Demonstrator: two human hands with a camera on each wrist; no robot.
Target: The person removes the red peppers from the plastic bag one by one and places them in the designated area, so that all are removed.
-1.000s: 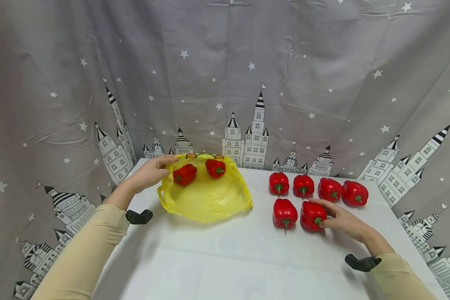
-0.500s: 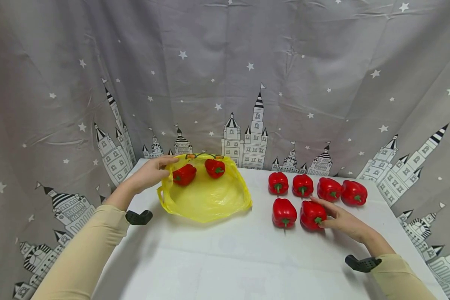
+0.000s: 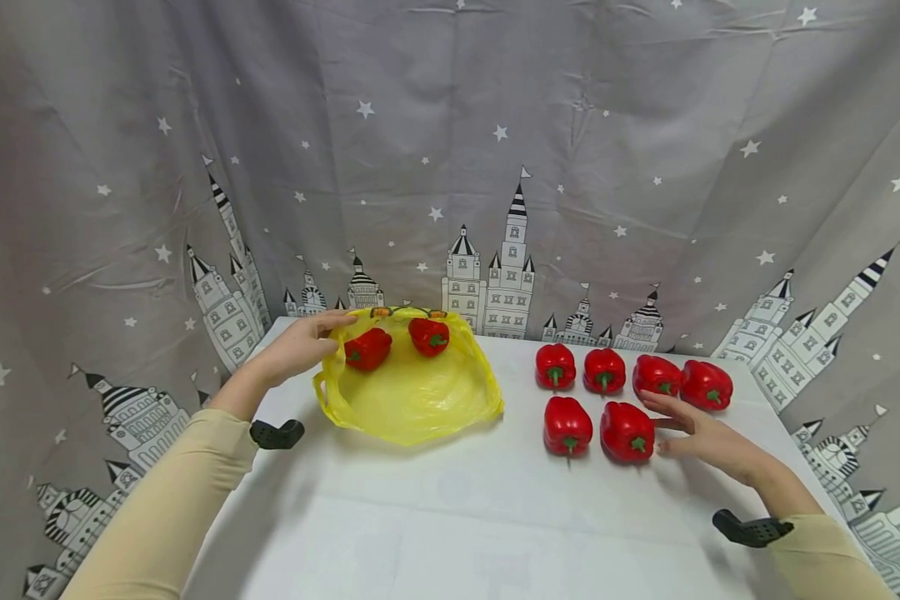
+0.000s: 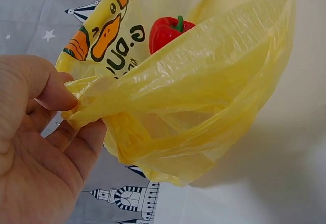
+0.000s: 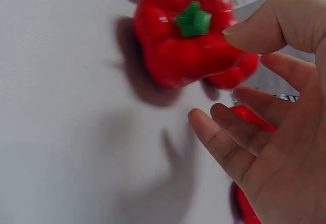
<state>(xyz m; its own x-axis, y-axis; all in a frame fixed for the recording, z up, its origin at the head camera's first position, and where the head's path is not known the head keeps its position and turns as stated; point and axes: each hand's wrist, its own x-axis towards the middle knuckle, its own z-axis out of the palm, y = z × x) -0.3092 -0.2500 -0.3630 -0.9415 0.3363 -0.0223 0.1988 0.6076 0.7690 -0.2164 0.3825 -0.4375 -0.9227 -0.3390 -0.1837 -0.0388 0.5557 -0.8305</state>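
Note:
My left hand [image 3: 294, 347] pinches the rim of a yellow plastic bag [image 3: 412, 408], its thumb and fingers closed on the gathered film in the left wrist view. The bag lies spread with its mouth facing me. Inside are two red bell peppers, one at the left [image 3: 368, 349] and one farther back [image 3: 429, 337]. My right hand [image 3: 708, 437] hovers just right of the nearer front-row red bell pepper [image 3: 627, 432], fingers spread and holding nothing. In the right wrist view that bell pepper [image 5: 173, 46] shows its green stem, close by the thumb.
Another red bell pepper [image 3: 567, 426] stands left of it. Behind runs a row of several more, from the left one [image 3: 555, 367] to the right one [image 3: 707, 385]. They rest on a white-covered table [image 3: 435, 525]. A grey castle-print curtain [image 3: 390, 150] hangs behind.
My right hand has let go of the front-row bell pepper and drawn back to the right, its fingers spreading. The left hand and the bag stay as they were.

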